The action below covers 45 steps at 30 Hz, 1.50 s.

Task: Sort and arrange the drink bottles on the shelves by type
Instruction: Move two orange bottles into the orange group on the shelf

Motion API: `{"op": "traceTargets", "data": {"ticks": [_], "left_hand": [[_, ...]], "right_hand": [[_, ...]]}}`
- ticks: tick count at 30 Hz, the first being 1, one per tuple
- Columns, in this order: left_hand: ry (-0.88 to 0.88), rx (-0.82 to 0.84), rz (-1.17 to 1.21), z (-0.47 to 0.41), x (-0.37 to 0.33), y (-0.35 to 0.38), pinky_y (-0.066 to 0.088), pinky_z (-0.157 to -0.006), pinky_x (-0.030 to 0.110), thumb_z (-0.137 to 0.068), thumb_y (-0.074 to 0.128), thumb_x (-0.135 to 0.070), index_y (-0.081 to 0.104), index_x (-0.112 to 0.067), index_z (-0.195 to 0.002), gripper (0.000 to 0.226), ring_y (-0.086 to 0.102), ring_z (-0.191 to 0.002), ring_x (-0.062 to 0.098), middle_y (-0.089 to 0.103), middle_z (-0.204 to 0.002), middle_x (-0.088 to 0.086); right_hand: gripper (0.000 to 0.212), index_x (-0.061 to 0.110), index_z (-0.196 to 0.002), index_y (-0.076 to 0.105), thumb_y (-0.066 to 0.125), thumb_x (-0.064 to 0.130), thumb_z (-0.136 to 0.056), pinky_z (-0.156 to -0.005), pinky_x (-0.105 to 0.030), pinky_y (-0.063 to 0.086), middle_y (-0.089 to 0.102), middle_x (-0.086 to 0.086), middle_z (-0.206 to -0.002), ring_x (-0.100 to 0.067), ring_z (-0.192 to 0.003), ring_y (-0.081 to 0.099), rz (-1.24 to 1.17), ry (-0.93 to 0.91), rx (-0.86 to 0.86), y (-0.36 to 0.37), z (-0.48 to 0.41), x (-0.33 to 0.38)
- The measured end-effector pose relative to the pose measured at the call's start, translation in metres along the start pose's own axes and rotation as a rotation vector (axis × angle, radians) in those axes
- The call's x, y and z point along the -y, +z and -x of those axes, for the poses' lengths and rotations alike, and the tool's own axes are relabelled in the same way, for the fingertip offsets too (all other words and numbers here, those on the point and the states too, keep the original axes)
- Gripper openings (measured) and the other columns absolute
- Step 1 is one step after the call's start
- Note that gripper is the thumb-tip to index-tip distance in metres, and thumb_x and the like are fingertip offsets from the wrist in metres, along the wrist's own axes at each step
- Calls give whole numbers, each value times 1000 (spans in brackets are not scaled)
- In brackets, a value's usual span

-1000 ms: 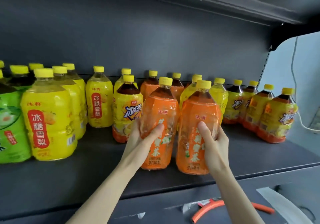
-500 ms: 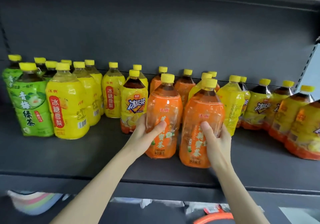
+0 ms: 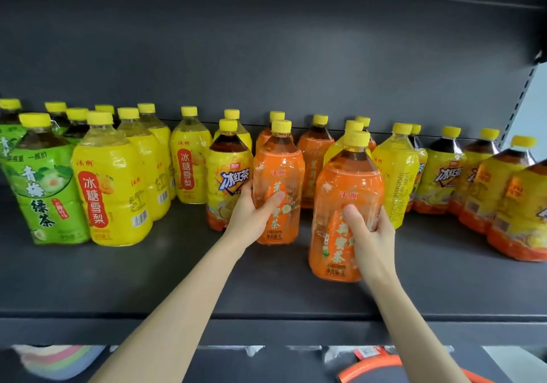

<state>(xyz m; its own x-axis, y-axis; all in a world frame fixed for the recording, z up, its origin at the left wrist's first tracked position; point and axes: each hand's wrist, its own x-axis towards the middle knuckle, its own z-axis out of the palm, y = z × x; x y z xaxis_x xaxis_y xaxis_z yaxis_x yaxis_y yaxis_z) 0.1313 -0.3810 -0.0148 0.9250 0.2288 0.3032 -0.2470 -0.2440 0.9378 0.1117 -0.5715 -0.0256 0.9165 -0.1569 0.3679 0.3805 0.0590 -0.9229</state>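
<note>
From the head view, the left hand (image 3: 251, 214) is wrapped around one orange bottle (image 3: 278, 187) and the right hand (image 3: 370, 234) around another orange bottle (image 3: 344, 205), both standing mid-shelf (image 3: 177, 279). They seem gripped as a pair to join the orange ones behind, apart from the yellow bottles (image 3: 112, 187).

bare shelf front (image 3: 148, 279) open for passage, bottle rows (image 3: 189, 157) crowding the back, overhead clear

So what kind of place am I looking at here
Probably a shop or stockroom drinks aisle. A dark metal shelf holds rows of one-litre bottles grouped by label, such as green tea and pear drink, and the upright has adjustment slots.
</note>
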Motion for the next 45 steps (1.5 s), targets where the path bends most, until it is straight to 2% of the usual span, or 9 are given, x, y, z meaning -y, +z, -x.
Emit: {"op": "traceTargets", "data": {"ticks": [5,10,14,17,22,29,37,42,45], "left_hand": [[-8,-35,55,-13,6,-2,41,-91,29,-86,63,-38,31,-18,-138,64,50,-111,12,51,-126,-4],[-5,-39,72,-26,15,-4,43,-99,36,-86,63,-40,35,-20,-136,61,51,-119,15,52,-131,-2],[18,-43,58,-30,17,-1,41,-90,27,-89,59,-39,35,-21,-138,58,49,-112,9,50,-127,-6],[3,-45,57,-37,20,4,41,-92,29,-89,57,-43,33,-22,-141,61,49,-121,15,49,-136,-3],[-24,-49,48,-41,23,13,40,-93,31,-89,53,-48,26,-26,-145,65,45,-127,19,44,-141,-2],[-15,-31,17,-53,27,14,38,-99,35,-92,50,-45,22,-26,-147,65,41,-130,21,39,-145,0],[24,-64,-4,-56,32,17,40,-100,36,-92,51,-43,26,-21,-145,63,45,-127,21,44,-142,3],[-10,-50,-40,-53,26,14,41,-95,34,-90,54,-44,30,-21,-143,62,48,-125,21,47,-139,2],[27,-127,-145,-42,20,10,43,-99,36,-91,56,-37,34,-17,-141,58,49,-125,22,50,-138,4]], "right_hand": [[79,26,-120,55,65,64,-52,-72,-24,54,70,4,-108,-12,-93,70,6,-15,-14,1,-2,-3],[76,28,-118,56,66,64,-52,-68,-20,55,70,5,-107,-10,-90,71,11,-18,-13,1,-4,-6],[75,27,-118,56,66,63,-53,-64,-17,55,71,5,-105,-8,-88,71,3,-21,-12,2,-5,-6],[75,27,-118,56,66,63,-52,-61,-15,55,70,6,-105,-6,-87,71,-5,-23,-5,3,-4,-6],[81,26,-121,55,66,64,-51,-71,-23,56,70,5,-107,-11,-91,71,9,-17,-11,2,-6,-8],[80,28,-120,55,65,65,-50,-70,-22,56,70,7,-107,-8,-89,71,12,-12,0,1,-7,-8],[67,35,-112,56,67,63,-52,-69,-22,57,71,7,-104,-8,-91,71,-4,-13,19,0,-6,-9],[79,27,-120,55,67,64,-52,-72,-23,57,70,5,-107,-11,-91,71,0,-27,12,0,-6,-9],[78,29,-120,54,66,65,-52,-76,-29,57,69,4,-109,-13,-94,70,7,-32,18,-1,-5,-9]]}}
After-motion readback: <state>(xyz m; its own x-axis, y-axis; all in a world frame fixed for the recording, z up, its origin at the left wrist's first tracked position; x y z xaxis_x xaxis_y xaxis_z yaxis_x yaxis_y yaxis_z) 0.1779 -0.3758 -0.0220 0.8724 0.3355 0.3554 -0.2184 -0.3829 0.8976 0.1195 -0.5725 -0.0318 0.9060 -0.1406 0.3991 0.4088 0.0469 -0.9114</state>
